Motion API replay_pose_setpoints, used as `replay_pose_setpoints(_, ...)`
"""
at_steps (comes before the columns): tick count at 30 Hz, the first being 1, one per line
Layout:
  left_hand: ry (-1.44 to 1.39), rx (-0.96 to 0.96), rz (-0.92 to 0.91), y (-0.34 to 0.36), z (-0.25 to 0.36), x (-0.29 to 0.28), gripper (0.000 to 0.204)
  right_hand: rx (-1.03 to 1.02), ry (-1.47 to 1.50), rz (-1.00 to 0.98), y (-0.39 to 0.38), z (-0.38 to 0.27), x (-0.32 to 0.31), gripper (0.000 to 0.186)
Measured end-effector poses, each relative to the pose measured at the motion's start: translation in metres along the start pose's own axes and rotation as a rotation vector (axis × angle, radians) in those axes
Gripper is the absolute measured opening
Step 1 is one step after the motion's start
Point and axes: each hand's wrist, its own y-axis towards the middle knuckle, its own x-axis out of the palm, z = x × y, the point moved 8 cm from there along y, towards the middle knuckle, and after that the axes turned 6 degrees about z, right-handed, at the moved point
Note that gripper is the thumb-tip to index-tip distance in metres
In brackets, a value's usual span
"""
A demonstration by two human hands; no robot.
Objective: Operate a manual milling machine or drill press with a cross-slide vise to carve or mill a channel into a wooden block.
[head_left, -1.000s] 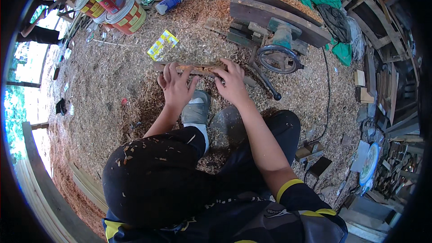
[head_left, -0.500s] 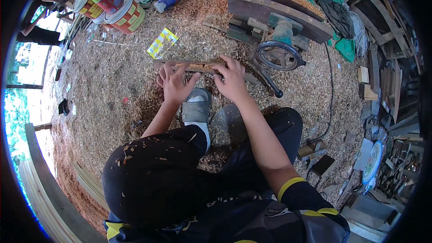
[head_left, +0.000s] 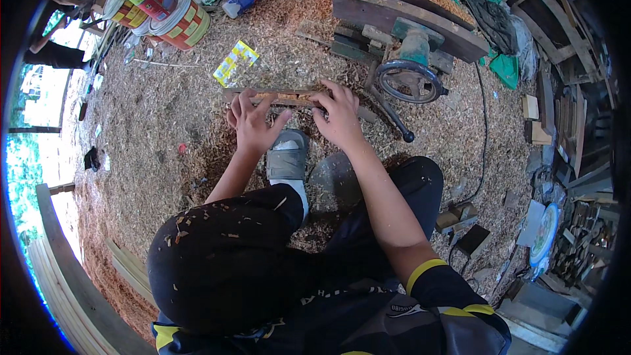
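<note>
A long narrow piece of wood (head_left: 289, 100) lies crosswise in front of my feet, dark brown with a paler, rough strip along its middle. My left hand (head_left: 255, 123) rests over its left part, fingers curled across the wood and thumb held off to the side. Near its right part, my right hand (head_left: 340, 117) grips in the same way, fingers bent over the top. The fingertips on the far side are partly hidden. Below the wood is my sandalled foot (head_left: 287, 163), between the two forearms.
Right ahead stands a woodworking machine (head_left: 412, 47) with a handwheel (head_left: 401, 99) and a ball-ended lever (head_left: 408, 137). Wood shavings cover the ground. Paint buckets (head_left: 186, 25), a blue bottle (head_left: 244, 1) and a yellow wrapper (head_left: 230, 71) lie ahead-left. A cable (head_left: 485, 131) runs on the right.
Hands and wood stay almost still. The view has shifted very slightly, and my left thumb sits a little differently.
</note>
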Motion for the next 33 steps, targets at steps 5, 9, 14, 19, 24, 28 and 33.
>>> replay_pose_setpoints(5, -0.059, 0.040, -0.007, 0.003, -0.001, -0.005, 0.056, 0.007, -0.016, 0.005, 0.000, 0.001, -0.001, 0.027)
replay_pose_setpoints(9, -0.070, 0.067, 0.004, 0.003, -0.002, -0.007, 0.057, 0.004, -0.022, 0.005, 0.001, -0.001, 0.001, 0.027)
replay_pose_setpoints(14, -0.038, 0.086, -0.050, 0.006, 0.000, -0.003, 0.061, 0.005, -0.024, 0.009, 0.003, -0.001, 0.001, 0.027)
replay_pose_setpoints(19, -0.021, 0.141, -0.059, 0.011, 0.004, -0.004, 0.059, 0.006, -0.051, 0.021, 0.004, -0.001, 0.000, 0.026)
replay_pose_setpoints(24, 0.008, 0.157, 0.006, 0.005, 0.005, -0.006, 0.062, 0.010, -0.042, 0.000, 0.004, -0.002, 0.002, 0.026)
replay_pose_setpoints(28, 0.016, 0.155, -0.008, 0.006, 0.007, -0.005, 0.061, 0.005, -0.054, -0.001, 0.004, 0.000, 0.002, 0.026)
replay_pose_setpoints(33, 0.031, 0.143, -0.050, 0.010, 0.015, -0.001, 0.062, 0.004, -0.037, 0.006, 0.004, -0.002, 0.001, 0.026)
